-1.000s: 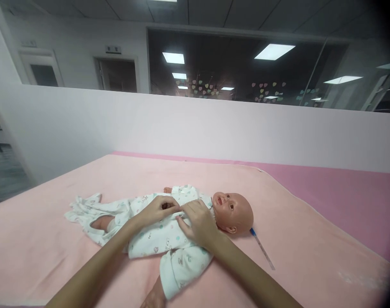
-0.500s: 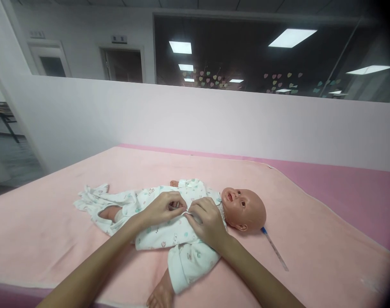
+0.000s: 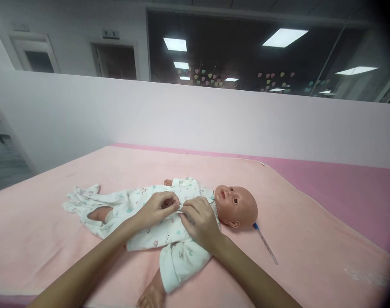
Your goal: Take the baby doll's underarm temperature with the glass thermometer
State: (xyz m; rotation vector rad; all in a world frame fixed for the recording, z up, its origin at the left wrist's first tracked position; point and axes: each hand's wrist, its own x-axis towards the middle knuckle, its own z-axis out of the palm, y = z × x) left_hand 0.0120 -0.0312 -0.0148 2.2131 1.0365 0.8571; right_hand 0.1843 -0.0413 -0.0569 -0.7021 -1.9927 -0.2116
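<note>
Work had stayed at the front edge of the shirt [image 3: 161,238] on the doll [image 3: 240,208]: over the last half second your view swung slightly, while both hands kept to the same spot. Your left hand [image 3: 158,208] and right hand [image 3: 203,221] each had a narrow grip, fingertips close together, pinching the thin white edge; what lay beneath them was hidden. The doll lay on its back on the pink blanket [image 3: 310,239], a blue-tipped stick [image 3: 266,244] just behind its head. You had seemingly kept hold without finishing there.
</note>
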